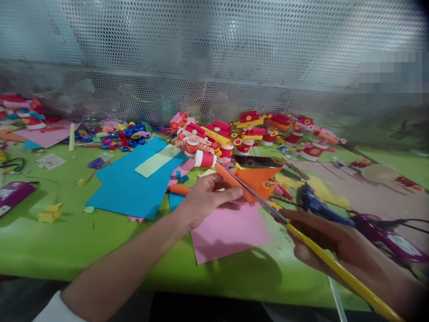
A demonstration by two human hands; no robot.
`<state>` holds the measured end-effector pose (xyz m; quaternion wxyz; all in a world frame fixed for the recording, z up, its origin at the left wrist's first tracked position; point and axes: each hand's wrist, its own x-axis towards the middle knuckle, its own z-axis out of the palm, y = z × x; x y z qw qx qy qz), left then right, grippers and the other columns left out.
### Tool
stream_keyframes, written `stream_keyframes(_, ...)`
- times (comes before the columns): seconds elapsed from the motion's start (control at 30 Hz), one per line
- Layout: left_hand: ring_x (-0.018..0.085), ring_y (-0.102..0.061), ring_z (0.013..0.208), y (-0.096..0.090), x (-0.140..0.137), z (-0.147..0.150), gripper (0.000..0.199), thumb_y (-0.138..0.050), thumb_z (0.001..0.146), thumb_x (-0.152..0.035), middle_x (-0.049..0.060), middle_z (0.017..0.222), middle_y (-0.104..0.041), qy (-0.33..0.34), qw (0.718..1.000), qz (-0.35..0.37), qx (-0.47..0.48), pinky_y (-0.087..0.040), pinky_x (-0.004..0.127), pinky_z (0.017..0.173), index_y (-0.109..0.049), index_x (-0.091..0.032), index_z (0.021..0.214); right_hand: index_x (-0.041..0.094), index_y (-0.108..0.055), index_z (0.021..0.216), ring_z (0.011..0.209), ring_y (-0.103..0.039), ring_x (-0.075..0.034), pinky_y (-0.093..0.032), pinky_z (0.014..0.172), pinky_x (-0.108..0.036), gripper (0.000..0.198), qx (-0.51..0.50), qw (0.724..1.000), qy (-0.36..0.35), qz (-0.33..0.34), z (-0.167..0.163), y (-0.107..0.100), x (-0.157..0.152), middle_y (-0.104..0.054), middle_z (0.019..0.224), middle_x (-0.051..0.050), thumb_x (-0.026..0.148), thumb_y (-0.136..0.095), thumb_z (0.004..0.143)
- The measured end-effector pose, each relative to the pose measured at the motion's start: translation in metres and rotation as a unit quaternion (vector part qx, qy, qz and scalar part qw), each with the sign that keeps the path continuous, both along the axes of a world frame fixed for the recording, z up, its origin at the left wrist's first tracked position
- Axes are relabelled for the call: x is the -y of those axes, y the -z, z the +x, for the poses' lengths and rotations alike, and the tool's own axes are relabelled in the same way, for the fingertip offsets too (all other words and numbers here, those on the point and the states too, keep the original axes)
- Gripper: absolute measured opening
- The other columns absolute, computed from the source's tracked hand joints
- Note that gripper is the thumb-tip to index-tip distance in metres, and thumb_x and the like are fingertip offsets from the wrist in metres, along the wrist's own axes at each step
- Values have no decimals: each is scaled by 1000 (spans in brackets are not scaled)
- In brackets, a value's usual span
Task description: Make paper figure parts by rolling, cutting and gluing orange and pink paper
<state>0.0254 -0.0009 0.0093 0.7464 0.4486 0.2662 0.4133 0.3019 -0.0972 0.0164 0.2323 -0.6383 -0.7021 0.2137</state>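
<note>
My left hand [214,197] pinches a rolled orange paper tube [231,181] between thumb and fingers, above the green table. My right hand [328,237] is closed round a tool with a thin metal blade and a long yellow handle [321,255]; I cannot make out its exact kind. The blade lies against or just over the tube's right side. Behind the tube is a pointed piece of orange paper [259,179]. Below both hands lies a pink paper sheet [231,232]. Another orange roll [180,190] rests left of my left hand.
Blue sheets [134,183] with a pale green strip [157,161] lie left. Several red-and-yellow paper-cup models [246,145] stand at the back by a perforated metal panel [134,53]. A blue glue gun [318,205] and a purple device [385,237] with cables sit at right.
</note>
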Motion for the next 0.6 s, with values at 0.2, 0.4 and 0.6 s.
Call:
stream_keyframes(0.2,23,-76,90,-1,0,1,43,-94,67,-39,10,101,-78,-2,1000,5,0,-62,32,76,-75,-13,95,26,-80,121,86,-81,-35,-67,62,-33,58,-19,1000,-18,-4,-14,-11,-5,-84,107,-9,59,-78,73)
stream_keyframes(0.4,22,-75,89,-4,2,0,42,-93,68,-41,9,96,-78,1,1000,16,-6,-62,31,76,-76,-13,94,26,-84,113,79,-81,-33,-67,61,-31,53,-30,999,-15,14,-17,-14,-6,-85,100,-8,58,-80,70)
stream_keyframes(0.6,22,-76,89,-1,2,0,42,-93,69,-40,9,97,-78,4,1000,19,-5,-62,31,76,-76,-14,97,27,-82,117,80,-80,-34,-66,61,-33,57,-41,999,-7,-12,-15,-12,-4,-84,101,-8,59,-79,70)
